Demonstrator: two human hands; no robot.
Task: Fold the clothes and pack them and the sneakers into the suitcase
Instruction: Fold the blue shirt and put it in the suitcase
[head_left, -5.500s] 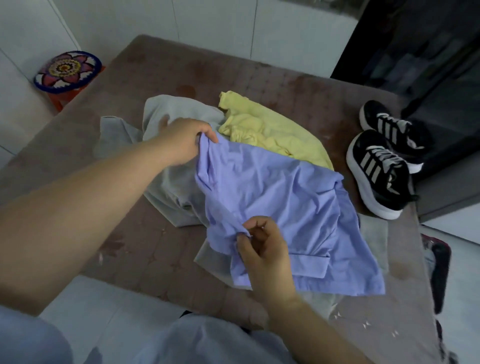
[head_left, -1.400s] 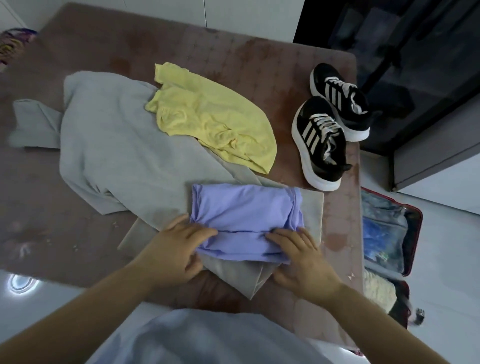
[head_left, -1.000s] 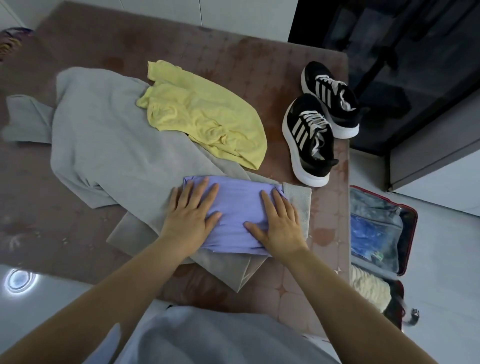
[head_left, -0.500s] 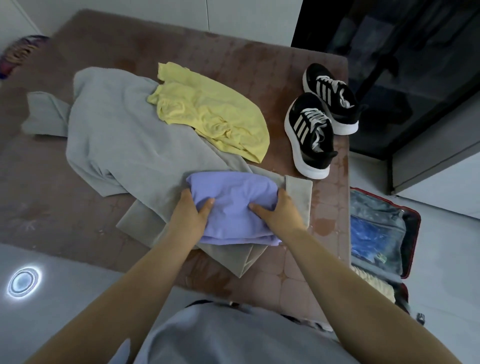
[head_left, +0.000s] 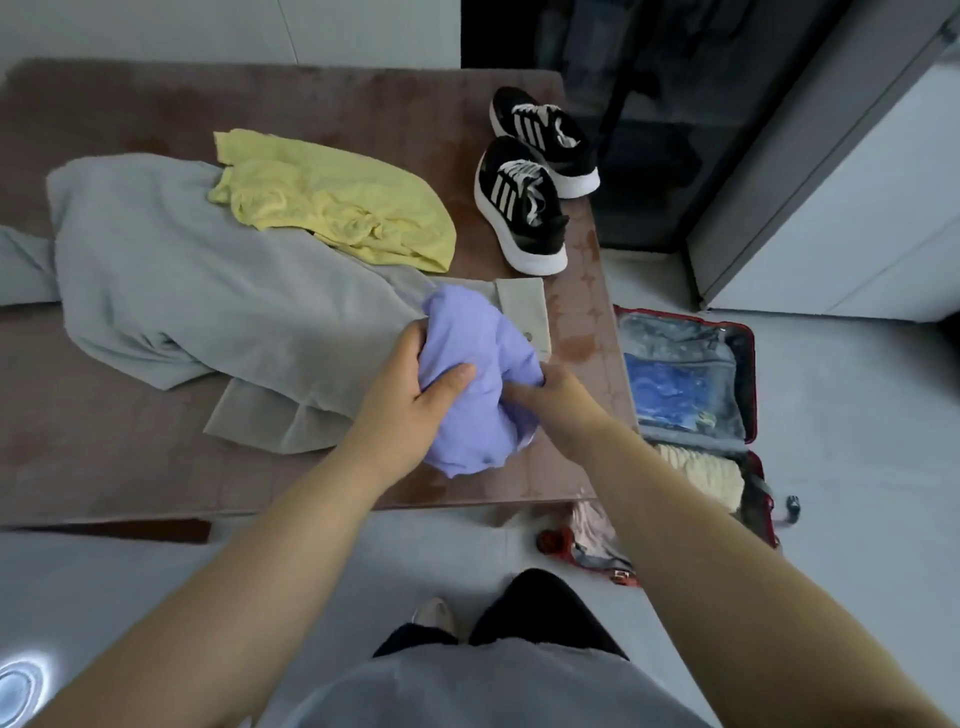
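Lilac cloth bundle is gripped from both sides: my left hand wraps thumb and fingers round it, my right hand curls fingers into its other edge.

A reddish-brown patterned surface stands on a pale grey, glossy floor. White wall panels run behind it. A dark glass-fronted unit adjoins a white cabinet at right. A round light reflection glints on the floor at lower left.
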